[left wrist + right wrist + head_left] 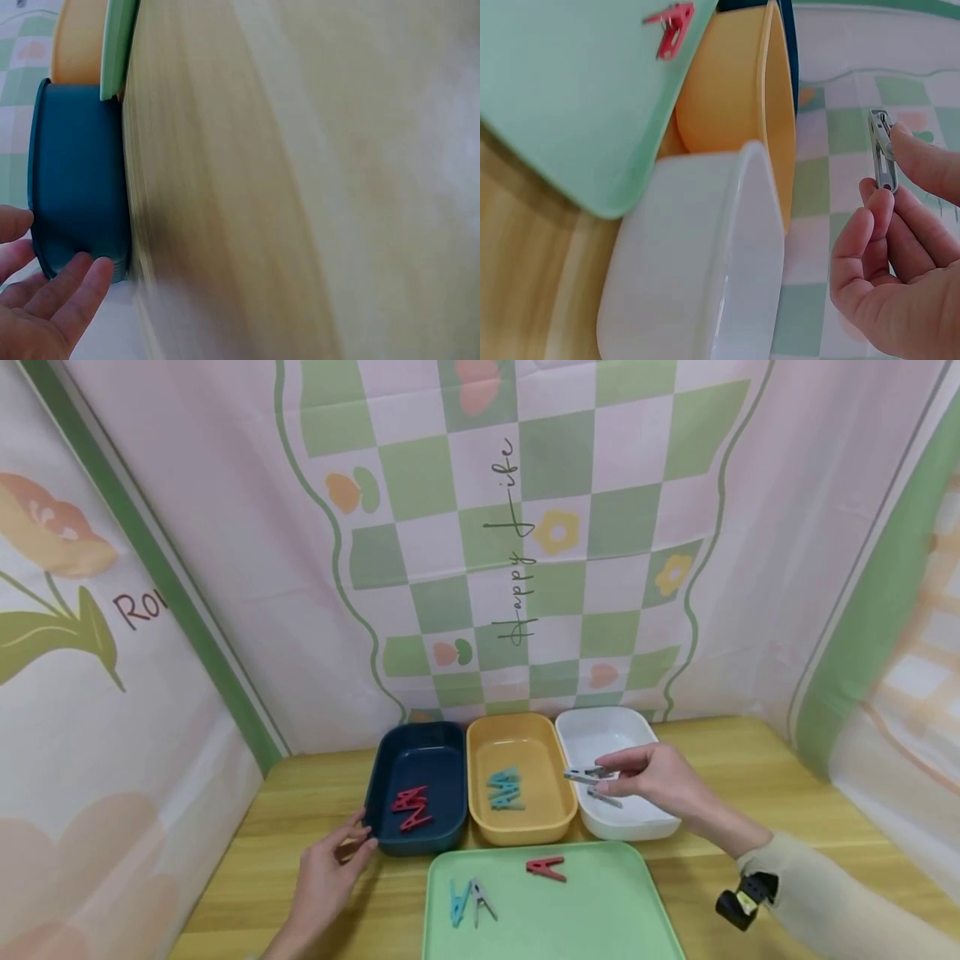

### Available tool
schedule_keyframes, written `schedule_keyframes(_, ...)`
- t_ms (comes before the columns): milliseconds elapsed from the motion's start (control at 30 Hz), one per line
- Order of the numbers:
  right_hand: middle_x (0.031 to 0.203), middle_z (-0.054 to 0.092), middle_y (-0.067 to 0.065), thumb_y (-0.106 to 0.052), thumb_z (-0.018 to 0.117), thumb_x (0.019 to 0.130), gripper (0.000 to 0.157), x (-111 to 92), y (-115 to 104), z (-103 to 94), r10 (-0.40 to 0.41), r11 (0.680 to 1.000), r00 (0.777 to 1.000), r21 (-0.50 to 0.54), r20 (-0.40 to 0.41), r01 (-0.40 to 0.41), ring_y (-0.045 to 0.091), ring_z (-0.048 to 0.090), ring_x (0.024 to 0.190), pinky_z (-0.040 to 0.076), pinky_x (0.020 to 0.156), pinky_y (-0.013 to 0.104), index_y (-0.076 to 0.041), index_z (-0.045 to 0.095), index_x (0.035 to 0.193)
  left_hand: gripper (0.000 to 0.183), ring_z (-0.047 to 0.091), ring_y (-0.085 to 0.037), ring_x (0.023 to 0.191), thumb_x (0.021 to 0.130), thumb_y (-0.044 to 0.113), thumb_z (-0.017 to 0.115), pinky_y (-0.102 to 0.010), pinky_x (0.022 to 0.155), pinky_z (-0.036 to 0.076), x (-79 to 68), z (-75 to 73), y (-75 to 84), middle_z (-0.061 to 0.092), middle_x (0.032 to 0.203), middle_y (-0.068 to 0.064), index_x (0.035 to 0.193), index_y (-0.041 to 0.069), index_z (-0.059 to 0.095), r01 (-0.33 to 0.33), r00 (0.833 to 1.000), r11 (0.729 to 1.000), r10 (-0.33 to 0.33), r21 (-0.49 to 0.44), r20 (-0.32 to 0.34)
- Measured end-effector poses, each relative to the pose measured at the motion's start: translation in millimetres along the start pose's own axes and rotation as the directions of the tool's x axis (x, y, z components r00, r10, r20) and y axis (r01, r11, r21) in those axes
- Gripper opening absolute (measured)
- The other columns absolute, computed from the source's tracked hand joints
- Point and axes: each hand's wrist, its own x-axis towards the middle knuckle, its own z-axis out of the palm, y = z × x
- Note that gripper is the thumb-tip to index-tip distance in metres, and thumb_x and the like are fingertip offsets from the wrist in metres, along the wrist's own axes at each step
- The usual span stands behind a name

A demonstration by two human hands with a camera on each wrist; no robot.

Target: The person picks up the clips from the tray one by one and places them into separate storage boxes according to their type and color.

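My right hand (pixel 645 770) pinches a grey clothespin (pixel 587 774) between thumb and fingers, over the white bin (pixel 651 817). Inside that bin, below the hand, lies another grey clothespin (pixel 606 798). My left hand (pixel 326 867) is at the near left corner of the dark blue bin (pixel 420 843), its fairly straight fingers touching the outer wall and rim. Red clothespins (pixel 412 808) lie in the dark blue bin. The yellow bin (pixel 522 835) in the middle holds light blue clothespins (pixel 506 789).
A green tray (pixel 570 927) lies in front of the bins. On it are a red clothespin (pixel 546 868), a blue clothespin (pixel 459 903) and a grey clothespin (pixel 482 900). Behind the bins, a printed curtain (pixel 487 568) hangs at the back of the wooden table (pixel 720 768).
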Motion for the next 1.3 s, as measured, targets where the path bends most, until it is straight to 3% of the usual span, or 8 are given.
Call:
schedule_keyframes(233,0.106,0.068,0.011,-0.033,0.083,0.072,0.053,19,7,-12.0,0.03,0.998,1.0,-0.056,-0.007,-0.03,0.02,0.061,0.09,0.055,0.075,0.03,-0.004,0.068,0.113,0.02,0.066,-0.02,0.098,0.084,0.007,0.072,-0.021,0.074,0.057,0.1,0.2,-1.2,0.052,0.136,-0.006,0.104,0.006,0.068,0.004,1.0,1.0,-0.004,0.006,0.006)
schedule_keyframes(833,0.105,0.068,0.009,-0.025,0.081,0.075,0.05,66,22,-20.8,0.121,0.989,0.992,-0.09,0.037,-0.117,0.023,0.061,0.092,0.054,0.079,0.037,-0.004,0.065,0.118,0.02,0.065,-0.02,0.098,0.085,0.008,0.072,-0.021,0.074,0.057,0.2,-0.4,-0.3,0.052,0.136,-0.006,0.104,0.006,0.068,0.002,1.0,1.0,-0.002,0.017,0.011)
schedule_keyframes(967,0.103,0.069,0.009,-0.023,0.081,0.074,0.05,74,28,-19.2,0.133,0.988,0.99,-0.086,0.041,-0.129,0.023,0.061,0.091,0.054,0.075,0.033,-0.003,0.065,0.117,0.02,0.065,-0.02,0.099,0.085,0.008,0.072,-0.021,0.074,0.057,0.2,-0.6,-0.8,0.052,0.136,-0.006,0.105,0.006,0.068,-0.006,1.0,1.0,0.005,0.023,0.011)
schedule_keyframes(1300,0.104,0.069,0.011,-0.019,0.08,0.075,0.046,85,40,-16.9,0.139,0.985,0.99,-0.111,0.021,-0.135,0.021,0.061,0.091,0.055,0.076,0.037,-0.001,0.066,0.115,0.02,0.065,-0.02,0.1,0.085,0.01,0.072,-0.021,0.075,0.057,0.4,-1.5,0.5,0.052,0.136,-0.007,0.104,0.007,0.068,0.005,1.0,0.999,-0.005,0.033,0.011)
